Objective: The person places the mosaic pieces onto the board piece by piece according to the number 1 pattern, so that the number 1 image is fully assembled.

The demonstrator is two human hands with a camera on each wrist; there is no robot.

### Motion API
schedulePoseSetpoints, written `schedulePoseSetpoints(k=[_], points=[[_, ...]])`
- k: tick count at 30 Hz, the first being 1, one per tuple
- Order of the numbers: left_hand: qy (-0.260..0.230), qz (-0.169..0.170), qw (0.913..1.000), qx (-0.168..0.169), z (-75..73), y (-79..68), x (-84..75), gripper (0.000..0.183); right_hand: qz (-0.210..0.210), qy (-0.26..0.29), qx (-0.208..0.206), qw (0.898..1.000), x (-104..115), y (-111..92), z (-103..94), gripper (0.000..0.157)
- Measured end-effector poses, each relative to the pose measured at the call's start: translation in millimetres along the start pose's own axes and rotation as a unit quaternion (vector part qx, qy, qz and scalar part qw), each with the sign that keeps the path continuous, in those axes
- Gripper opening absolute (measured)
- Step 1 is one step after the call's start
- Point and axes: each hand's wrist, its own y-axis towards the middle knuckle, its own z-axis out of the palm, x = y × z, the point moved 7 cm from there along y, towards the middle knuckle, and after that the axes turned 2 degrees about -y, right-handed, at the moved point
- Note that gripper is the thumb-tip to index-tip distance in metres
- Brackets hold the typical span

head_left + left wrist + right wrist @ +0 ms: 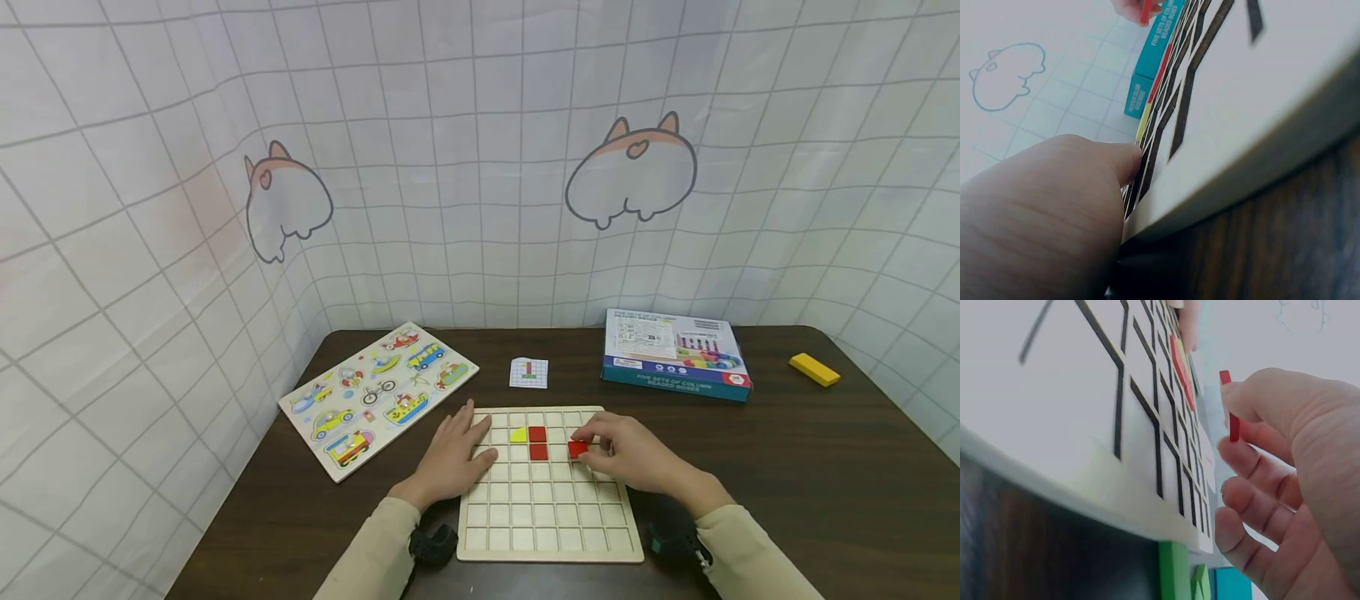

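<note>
A wooden grid board (522, 540) lies on the table with two red square tiles (537, 452) in neighbouring cells and a yellow piece (517, 435) beside the upper one. My left hand (452, 457) rests on the board's left edge, fingers extended and thumb over the border. Between thumb and fingertips, my right hand (628, 454) pinches another red square tile (1234, 419). The right wrist view shows this tile on edge, raised off the board; in the head view it overlaps cells right of the placed red ones.
Behind the board lies a small pattern card (528, 372). A vehicle picture puzzle (378, 396) is at the left, a boxed bead set (675, 354) at the back right, and a yellow block (814, 369) near the right edge. Green pieces (1174, 572) show beyond the board.
</note>
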Motion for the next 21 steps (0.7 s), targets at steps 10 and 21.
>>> schedulePoseSetpoints(k=[10, 21], points=[[-0.003, -0.003, 1.0000, -0.003, 1.3, 0.6, 1.5, 0.061, -0.027, 0.009, 0.015, 0.999, 11, 3, 17.5, 0.021], [-0.006, -0.003, 0.9999, -0.008, 0.9, 0.9, 1.1, 0.060, -0.025, -0.002, 0.000, 1.000, 17, 5, 22.0, 0.021]])
